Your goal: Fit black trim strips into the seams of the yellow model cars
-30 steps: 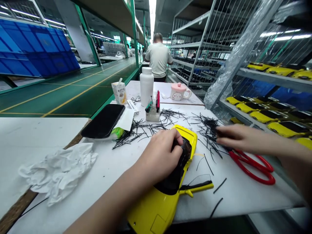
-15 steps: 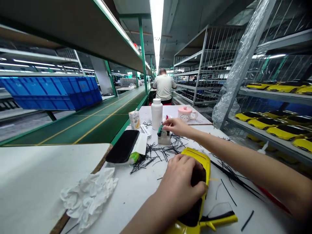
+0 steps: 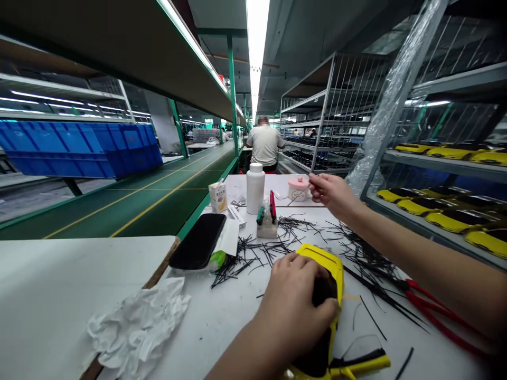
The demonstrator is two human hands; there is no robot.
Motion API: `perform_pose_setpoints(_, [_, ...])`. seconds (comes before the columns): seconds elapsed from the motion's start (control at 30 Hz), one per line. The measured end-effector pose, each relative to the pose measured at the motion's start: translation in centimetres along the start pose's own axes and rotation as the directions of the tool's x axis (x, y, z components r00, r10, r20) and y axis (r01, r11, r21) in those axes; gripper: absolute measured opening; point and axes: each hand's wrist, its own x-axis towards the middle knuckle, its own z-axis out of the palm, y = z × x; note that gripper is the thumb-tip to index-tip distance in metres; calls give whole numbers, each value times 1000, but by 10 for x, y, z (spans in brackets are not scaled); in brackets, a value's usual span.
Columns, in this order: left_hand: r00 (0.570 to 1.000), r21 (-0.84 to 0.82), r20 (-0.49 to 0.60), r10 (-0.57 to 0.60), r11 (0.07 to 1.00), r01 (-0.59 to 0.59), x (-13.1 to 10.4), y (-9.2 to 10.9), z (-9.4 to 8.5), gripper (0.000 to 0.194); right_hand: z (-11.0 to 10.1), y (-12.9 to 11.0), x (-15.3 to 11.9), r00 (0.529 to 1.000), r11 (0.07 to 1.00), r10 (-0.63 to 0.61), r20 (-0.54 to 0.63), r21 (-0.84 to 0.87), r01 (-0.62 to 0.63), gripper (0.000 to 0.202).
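My left hand is wrapped over a yellow model car body on the white table, its fingers bent at the dark window area. A yellow door-like part sticks out at the car's right side. My right hand is raised beside a pink-lidded mug, fingertips pinched on a thin slender stick that points down and left; its exact kind is too fine to make out. To the left of that hand is a small holder block with a red tool and a green tool upright in it.
Black strips lie scattered over the table. A phone, a small carton, a white bottle and crumpled paper are leftward. Red-handled cutters lie under my right forearm. Racks of yellow cars stand right; a person sits ahead.
My right hand has moved right, away from the holder block, and now has a thin stick pinched in its fingers. The left hand stays on the car body.
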Motion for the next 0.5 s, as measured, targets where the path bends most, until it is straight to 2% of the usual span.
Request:
perform_pose_setpoints(0.1, [1000,-10,-19,-10,1000,10,3,-1,-2,17,-28,-9,-43,998,995,62,-19,78,-60,44])
perform_pose_setpoints(0.23, [999,34,-34,4,999,-3,7,-3,-2,17,-52,-7,-104,980,976,197,-22,104,-193,40])
perform_pose_setpoints(0.37, [1000,29,-22,-9,1000,10,8,-2,-1,19,-56,7,-148,943,937,334,1,110,-332,37])
perform_pose_setpoints(0.5, [1000,24,-15,-22,999,22,9,-1,-1,18,-51,18,-171,913,905,406,46,115,-409,38])
